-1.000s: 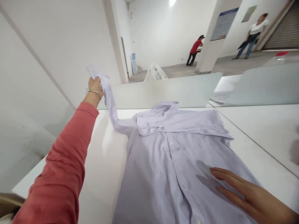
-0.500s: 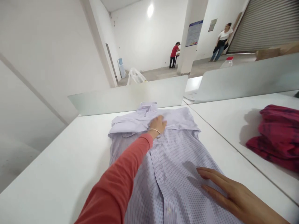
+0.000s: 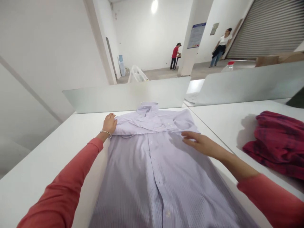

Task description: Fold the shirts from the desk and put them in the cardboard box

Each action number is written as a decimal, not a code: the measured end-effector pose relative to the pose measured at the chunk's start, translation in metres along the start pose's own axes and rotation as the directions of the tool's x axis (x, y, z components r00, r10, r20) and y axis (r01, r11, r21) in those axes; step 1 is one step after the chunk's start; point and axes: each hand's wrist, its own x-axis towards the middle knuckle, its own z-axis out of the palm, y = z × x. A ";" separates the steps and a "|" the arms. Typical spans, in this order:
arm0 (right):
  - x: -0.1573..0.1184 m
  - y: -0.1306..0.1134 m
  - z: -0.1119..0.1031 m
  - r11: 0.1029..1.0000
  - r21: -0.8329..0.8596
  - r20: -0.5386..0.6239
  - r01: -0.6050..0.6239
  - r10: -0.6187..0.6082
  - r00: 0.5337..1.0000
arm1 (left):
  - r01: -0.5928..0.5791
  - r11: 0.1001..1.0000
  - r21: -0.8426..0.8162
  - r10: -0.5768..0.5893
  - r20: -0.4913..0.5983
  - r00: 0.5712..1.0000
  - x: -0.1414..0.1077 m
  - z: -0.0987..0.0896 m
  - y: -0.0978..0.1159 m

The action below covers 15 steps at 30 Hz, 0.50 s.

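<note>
A pale lilac striped button-up shirt (image 3: 133,164) lies front up, its collar at the far end and its sleeves folded across the chest. At the shirt's far left edge, my left hand (image 3: 110,123) touches the folded sleeve near the shoulder, fingers extended, with a thin bracelet on the wrist. Over the right side of the chest, just below the folded sleeves, hovers my right hand (image 3: 200,144). Its fingers are stretched out and apart, and it holds nothing.
A crumpled red plaid garment (image 3: 277,142) lies on the white table (image 3: 47,152) to the right. Frosted dividers (image 3: 128,96) line the back edge, with a white plastic bag (image 3: 137,74) behind. Two people (image 3: 175,57) stand far off.
My left hand has moved left from mid-chest to the shirt's left shoulder edge. My right hand has moved forward and left, up toward the folded sleeves. A sleeve now lies flatter across the chest.
</note>
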 end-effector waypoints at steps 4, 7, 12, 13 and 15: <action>0.081 -0.004 0.009 0.966 -0.082 -0.097 -0.244 0.236 0.967 | 0.029 0.996 -0.081 -0.031 -0.021 0.999 -0.024 0.015 -0.020; 0.120 -0.003 0.017 0.901 -0.232 -0.134 -0.366 0.343 0.930 | 0.029 0.994 -0.106 -0.034 -0.043 0.998 -0.031 0.028 -0.019; 0.147 0.006 0.027 0.839 -0.297 -0.123 -0.457 0.441 0.889 | 0.001 0.989 -0.147 -0.025 -0.162 0.987 -0.035 0.040 -0.018; 0.150 0.008 0.028 0.834 -0.289 -0.125 -0.470 0.453 0.882 | -0.017 0.990 -0.143 -0.013 -0.206 0.978 -0.036 0.041 -0.017; 0.154 0.010 0.030 0.824 -0.275 -0.128 -0.495 0.479 0.868 | -0.048 0.994 -0.097 0.019 -0.275 0.961 -0.038 0.041 -0.014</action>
